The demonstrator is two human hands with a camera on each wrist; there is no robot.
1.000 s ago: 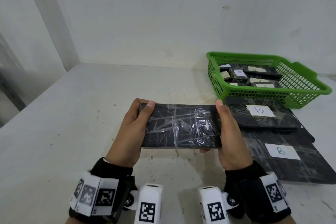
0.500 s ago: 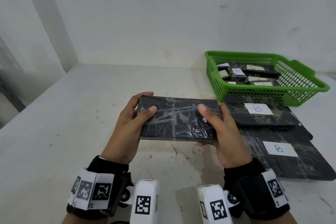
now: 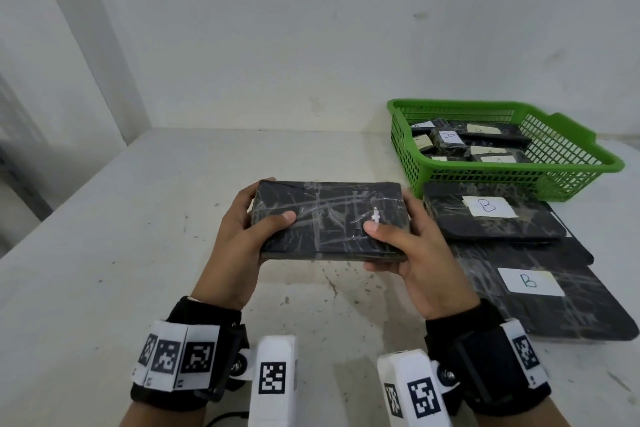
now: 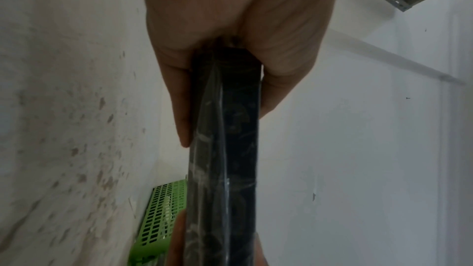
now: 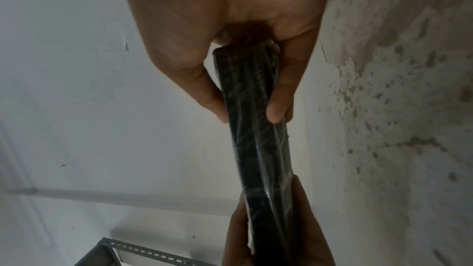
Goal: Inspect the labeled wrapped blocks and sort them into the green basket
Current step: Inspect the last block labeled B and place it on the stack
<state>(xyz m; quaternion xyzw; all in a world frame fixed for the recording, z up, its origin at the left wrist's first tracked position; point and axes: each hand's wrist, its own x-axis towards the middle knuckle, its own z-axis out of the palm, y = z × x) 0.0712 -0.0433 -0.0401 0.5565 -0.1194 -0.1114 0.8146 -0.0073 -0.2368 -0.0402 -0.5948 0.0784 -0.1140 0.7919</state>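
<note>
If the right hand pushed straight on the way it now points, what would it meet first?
Likely the left hand: the right hand points leftward along the wrapped block both grip, as the right wrist view shows.

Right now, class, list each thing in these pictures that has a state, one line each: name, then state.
Black plastic-wrapped block: held above the table, no label showing.
Left hand: grips its left end.
Right hand: grips its right end.
Green plastic basket: partly filled with labelled blocks.
Two flat black B-labelled blocks: lying stacked beside it.

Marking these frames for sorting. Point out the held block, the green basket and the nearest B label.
held block [image 3: 329, 222], head view, middle of its taped top face
green basket [image 3: 498, 180], head view, near mesh wall
nearest B label [image 3: 530, 281], head view, middle of the paper
</note>
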